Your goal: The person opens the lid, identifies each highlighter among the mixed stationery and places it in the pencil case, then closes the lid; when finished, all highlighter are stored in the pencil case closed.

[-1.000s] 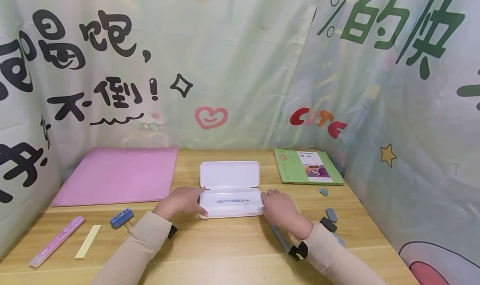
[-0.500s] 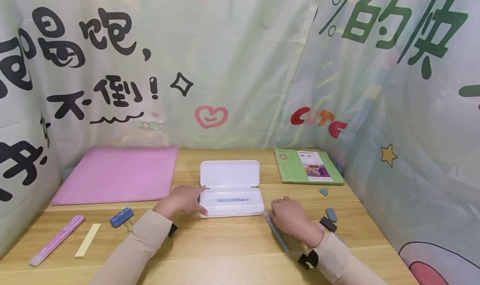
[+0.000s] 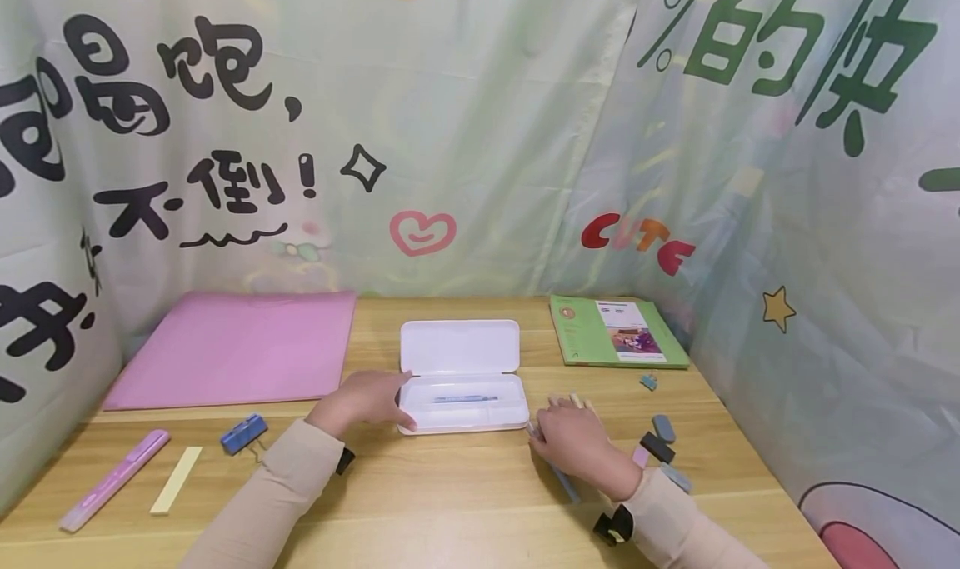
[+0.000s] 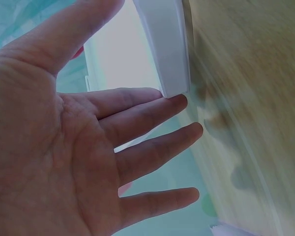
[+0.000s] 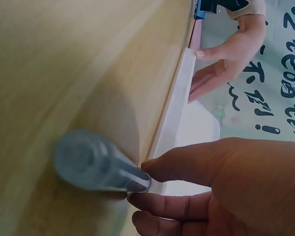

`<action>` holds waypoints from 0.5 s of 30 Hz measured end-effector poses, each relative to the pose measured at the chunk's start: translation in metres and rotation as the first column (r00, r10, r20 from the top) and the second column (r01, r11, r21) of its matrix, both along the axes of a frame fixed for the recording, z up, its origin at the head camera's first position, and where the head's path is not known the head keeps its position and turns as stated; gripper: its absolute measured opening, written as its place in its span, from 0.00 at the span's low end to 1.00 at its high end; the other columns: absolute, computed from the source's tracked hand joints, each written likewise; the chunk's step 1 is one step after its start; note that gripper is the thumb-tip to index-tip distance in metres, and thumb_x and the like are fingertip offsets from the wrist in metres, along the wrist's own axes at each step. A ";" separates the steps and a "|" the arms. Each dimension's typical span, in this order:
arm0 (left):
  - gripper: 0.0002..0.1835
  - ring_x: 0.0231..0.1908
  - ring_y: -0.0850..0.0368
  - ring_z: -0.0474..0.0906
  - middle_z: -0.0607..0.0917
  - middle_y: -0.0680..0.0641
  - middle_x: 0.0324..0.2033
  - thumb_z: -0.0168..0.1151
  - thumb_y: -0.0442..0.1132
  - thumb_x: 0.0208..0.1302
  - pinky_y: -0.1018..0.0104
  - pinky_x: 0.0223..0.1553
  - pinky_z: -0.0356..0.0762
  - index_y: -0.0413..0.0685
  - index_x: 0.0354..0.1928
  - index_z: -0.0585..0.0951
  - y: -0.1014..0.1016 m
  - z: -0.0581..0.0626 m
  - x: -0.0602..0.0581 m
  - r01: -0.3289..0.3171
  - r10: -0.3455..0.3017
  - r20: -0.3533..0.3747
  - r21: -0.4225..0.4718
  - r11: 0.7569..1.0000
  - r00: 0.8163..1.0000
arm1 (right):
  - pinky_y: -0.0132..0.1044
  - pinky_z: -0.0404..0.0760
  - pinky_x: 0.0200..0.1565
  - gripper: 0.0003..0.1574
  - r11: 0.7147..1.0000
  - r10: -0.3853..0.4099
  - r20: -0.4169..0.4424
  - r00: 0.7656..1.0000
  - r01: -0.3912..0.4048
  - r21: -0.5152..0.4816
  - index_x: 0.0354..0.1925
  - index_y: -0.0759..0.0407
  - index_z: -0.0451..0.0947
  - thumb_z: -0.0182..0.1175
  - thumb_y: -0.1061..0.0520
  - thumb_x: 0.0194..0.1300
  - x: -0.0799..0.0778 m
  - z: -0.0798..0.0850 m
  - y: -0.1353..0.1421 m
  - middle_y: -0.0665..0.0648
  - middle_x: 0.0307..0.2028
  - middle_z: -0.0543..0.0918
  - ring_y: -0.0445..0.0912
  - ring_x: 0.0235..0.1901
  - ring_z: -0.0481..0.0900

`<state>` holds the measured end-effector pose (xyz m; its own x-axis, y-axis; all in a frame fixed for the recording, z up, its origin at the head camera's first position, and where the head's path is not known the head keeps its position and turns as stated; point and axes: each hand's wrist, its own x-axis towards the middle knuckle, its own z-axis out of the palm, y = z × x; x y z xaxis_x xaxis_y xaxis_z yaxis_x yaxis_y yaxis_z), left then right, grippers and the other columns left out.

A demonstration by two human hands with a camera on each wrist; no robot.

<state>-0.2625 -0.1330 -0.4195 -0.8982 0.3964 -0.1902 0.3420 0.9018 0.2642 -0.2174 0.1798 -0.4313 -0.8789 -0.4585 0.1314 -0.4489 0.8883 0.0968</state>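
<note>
A pale printed fabric (image 3: pixel 495 94) hangs around a wood-grain bench (image 3: pixel 450 502). Black Chinese lettering on it reads "喝饱," (image 3: pixel 225 65) above "不倒!" (image 3: pixel 243 186), with more characters cut off at the left edge. Green lettering "%的快" (image 3: pixel 780 48) stands at upper right, and colourful capitals spell "CUTE" (image 3: pixel 651 234) below it.

At the middle of the bench sits a white pencil case (image 3: pixel 459 348), lid raised, a slim pen (image 3: pixel 465 400) lying inside. The left hand (image 3: pixel 367 402) braces the case's left end, thumb at the front corner, fingers nearly straight and touching it. Just beside the case's front right corner, the right hand (image 3: pixel 577 444) pinches the far end of a grey-blue pen (image 5: pixel 81 160) between thumb and forefinger; whether the pen is off the bench is unclear.

The step in hand looks like picking up this pen while steadying the case. The next move seems to call for a secure pinch and a lift clear of the case's rim.

At back right, a green booklet (image 3: pixel 585 336) carries cover print too small to read; a pink folder (image 3: pixel 240 348) lies at back left. No brand is legible.
</note>
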 end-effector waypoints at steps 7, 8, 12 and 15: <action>0.50 0.52 0.46 0.66 0.69 0.46 0.56 0.62 0.66 0.36 0.51 0.47 0.66 0.48 0.62 0.62 0.000 0.000 0.000 -0.001 0.001 0.004 0.001 1.000 1.000 | 0.44 0.69 0.28 0.20 0.999 -0.006 -0.010 1.000 0.006 -0.053 0.13 0.48 0.60 0.54 0.46 0.55 0.001 0.004 0.000 0.45 0.12 0.62 0.45 0.20 0.71; 0.50 0.52 0.46 0.66 0.69 0.46 0.56 0.62 0.66 0.36 0.51 0.47 0.66 0.48 0.62 0.62 0.000 0.000 0.000 0.000 0.000 0.004 0.001 1.000 1.000 | 0.43 0.69 0.26 0.20 0.998 -0.008 -0.014 1.000 0.007 -0.066 0.14 0.48 0.60 0.54 0.46 0.55 0.001 0.005 0.000 0.45 0.12 0.61 0.44 0.18 0.69; 0.49 0.52 0.45 0.66 0.69 0.46 0.56 0.62 0.66 0.36 0.51 0.47 0.65 0.49 0.62 0.62 -0.001 -0.001 0.000 0.000 0.000 -0.002 0.001 1.000 1.000 | 0.36 0.61 0.14 0.17 0.996 -0.003 -0.044 0.999 -0.001 -0.094 0.16 0.49 0.60 0.54 0.48 0.55 -0.005 0.013 -0.004 0.45 0.11 0.60 0.41 0.12 0.60; 0.49 0.52 0.46 0.66 0.69 0.46 0.56 0.62 0.66 0.36 0.51 0.47 0.66 0.49 0.62 0.62 -0.001 -0.002 0.000 0.001 -0.001 -0.005 0.004 1.000 1.000 | 0.33 0.58 0.11 0.13 0.993 0.018 -0.062 0.998 -0.025 -0.111 0.20 0.50 0.64 0.54 0.49 0.55 -0.011 0.019 -0.012 0.44 0.10 0.61 0.39 0.10 0.58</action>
